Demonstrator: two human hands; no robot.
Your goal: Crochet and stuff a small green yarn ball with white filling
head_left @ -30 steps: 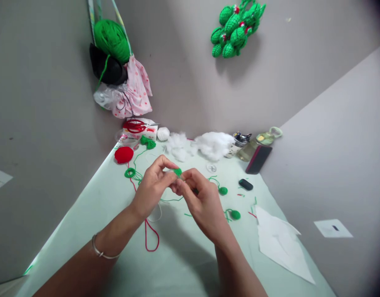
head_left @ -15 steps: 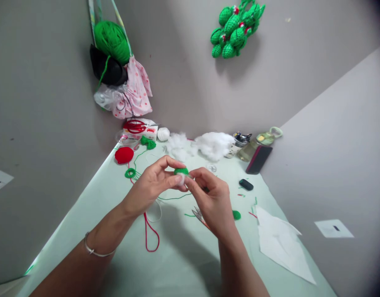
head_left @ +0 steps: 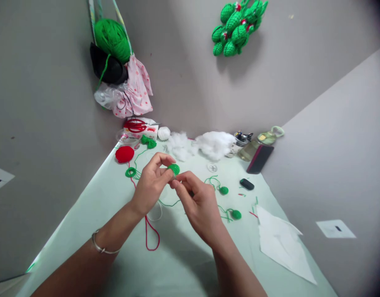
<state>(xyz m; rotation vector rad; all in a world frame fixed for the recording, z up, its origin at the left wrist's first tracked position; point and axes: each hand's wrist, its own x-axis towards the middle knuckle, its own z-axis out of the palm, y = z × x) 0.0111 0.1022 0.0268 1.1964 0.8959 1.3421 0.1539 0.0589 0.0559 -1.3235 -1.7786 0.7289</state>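
Small green crocheted piece [head_left: 174,168] in hand, I work above the pale desk [head_left: 184,268], pinching it between the thumb and fingers of my left hand [head_left: 149,185]. The fingers of my right hand [head_left: 201,203] meet its lower edge, thumb and forefinger close together; I cannot tell whether they have hold of anything. To my right lie one green ball [head_left: 224,190] and, nearer me, another green ball [head_left: 236,214], both beside loose green yarn. White stuffing [head_left: 216,146] is heaped at the back near the wall, while a red yarn ball [head_left: 124,154] sits by the left edge.
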